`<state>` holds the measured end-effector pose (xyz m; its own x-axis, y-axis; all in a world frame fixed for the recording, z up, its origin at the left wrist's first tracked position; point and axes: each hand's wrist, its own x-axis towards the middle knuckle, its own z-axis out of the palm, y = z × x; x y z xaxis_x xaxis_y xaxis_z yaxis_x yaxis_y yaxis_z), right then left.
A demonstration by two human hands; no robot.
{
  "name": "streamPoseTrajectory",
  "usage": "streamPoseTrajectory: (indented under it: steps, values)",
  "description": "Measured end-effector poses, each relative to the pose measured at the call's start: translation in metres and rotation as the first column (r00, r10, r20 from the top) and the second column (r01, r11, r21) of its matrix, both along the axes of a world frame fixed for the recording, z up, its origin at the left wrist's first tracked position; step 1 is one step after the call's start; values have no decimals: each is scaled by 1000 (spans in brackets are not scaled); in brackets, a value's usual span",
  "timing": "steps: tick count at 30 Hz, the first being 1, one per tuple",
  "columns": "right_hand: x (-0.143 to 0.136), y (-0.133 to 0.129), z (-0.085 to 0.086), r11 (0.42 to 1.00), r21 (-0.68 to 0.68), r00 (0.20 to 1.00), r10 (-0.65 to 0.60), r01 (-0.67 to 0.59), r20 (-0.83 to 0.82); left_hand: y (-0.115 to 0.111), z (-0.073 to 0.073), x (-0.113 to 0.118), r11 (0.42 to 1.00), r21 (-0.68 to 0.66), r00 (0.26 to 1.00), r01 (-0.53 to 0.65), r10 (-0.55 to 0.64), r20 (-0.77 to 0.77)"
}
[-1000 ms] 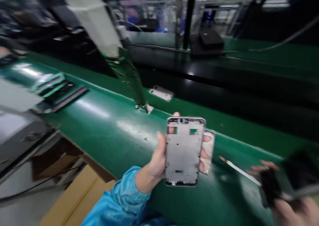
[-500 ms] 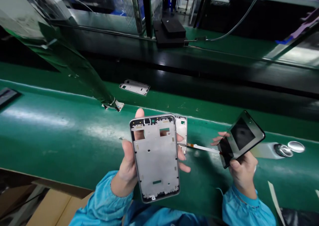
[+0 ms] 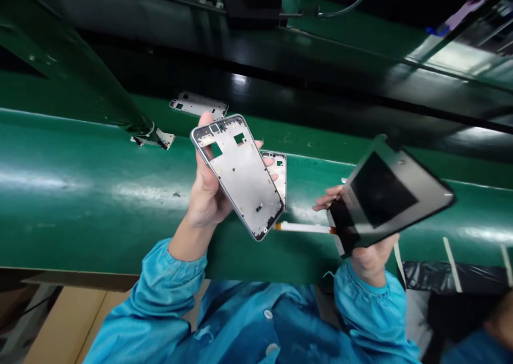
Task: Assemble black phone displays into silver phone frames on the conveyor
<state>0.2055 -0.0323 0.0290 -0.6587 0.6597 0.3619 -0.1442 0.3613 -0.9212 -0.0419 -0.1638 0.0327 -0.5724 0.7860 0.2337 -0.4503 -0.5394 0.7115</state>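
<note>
My left hand [image 3: 208, 193] is wrapped round a silver frame plate [image 3: 244, 177] with a dark rim and two square cutouts, tilted with its lower end to the right. In my right hand [image 3: 371, 257] is a dark glossy panel [image 3: 380, 190], tilted and slightly blurred, with a black rectangle on it. A white strip [image 3: 306, 227] with orange ends stretches from the panel's left edge towards the frame plate's lower end. Behind the frame plate, a second silver plate [image 3: 280, 179] lies on the green bench, partly covered by my left fingers.
Another silver plate [image 3: 200, 105] lies further back on the green bench [image 3: 80, 214]. A dark green post [image 3: 108, 91] rises at the left. Black wrapped material [image 3: 473, 278] with pale strips is at the lower right, near a person's blurred edge.
The view has tipped down. My left hand has turned the frame plate slantwise and moved it up. The panel in my right hand is tilted further and looks larger.
</note>
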Motion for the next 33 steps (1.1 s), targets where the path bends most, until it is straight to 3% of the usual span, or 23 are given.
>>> streamPoseTrajectory:
  steps: [5,11,19,24,30,33]
  values:
    - [-3,-6,9,1000,-20,984,-21,18,-177,2,0,-2,999,-4,999,-35,35,12]
    - [-17,-5,-8,963,268,995,52,-28,-82,6,-8,-1,999,45,1000,1,-1,3]
    - [6,1,-11,922,371,993,113,-113,24,4,-9,-6,997,76,998,19,-15,-56]
    - [-3,-3,-8,919,374,992,102,-124,78,3,-17,-9,998,66,986,17,-6,-165]
    - [-35,-16,-4,951,281,985,93,-130,142,14,-28,-14,982,123,928,-141,174,-330]
    - [-34,-18,-4,952,260,982,127,-160,138,14,-27,-18,979,154,929,-132,177,-324]
